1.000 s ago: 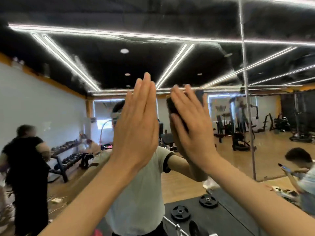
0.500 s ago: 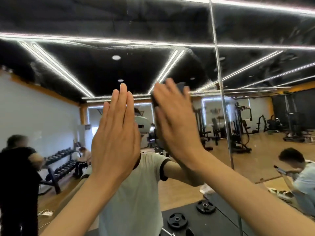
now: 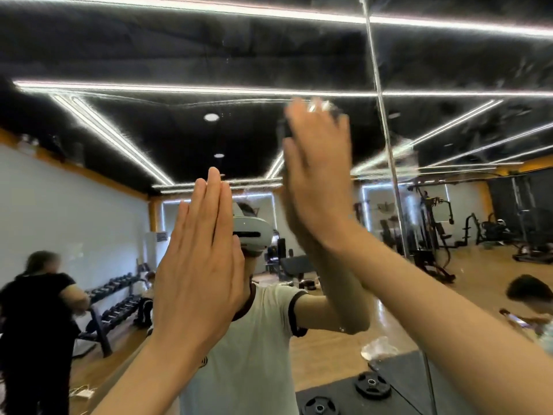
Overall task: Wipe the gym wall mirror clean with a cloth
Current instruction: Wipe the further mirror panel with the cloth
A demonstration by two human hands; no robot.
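Two hands are raised against the mirror [image 3: 449,70] in the head view, the only view there is; the left hand [image 3: 200,265] is flat, its fingers [image 3: 214,205] straight and close together, holding nothing, and it looks laid on the glass, probably to steady the body during the reach, though actual contact cannot be told; the right hand [image 3: 317,181] is higher and blurred, fingers straight and slightly spread, pressing a dark cloth [image 3: 283,130] flat against the glass; only a sliver of that cloth shows past the thumb side, the rest hidden behind the palm; an open palm spreads pressure across the cloth, which suits wiping better than a pinch would; a vertical seam [image 3: 386,151] between mirror panels runs just right of this hand; the glass there looks streaky; judging by that, the wipe is mid-course, with the upper panel yet to be covered; reflected below are weight plates [image 3: 372,384] on a dark mat.
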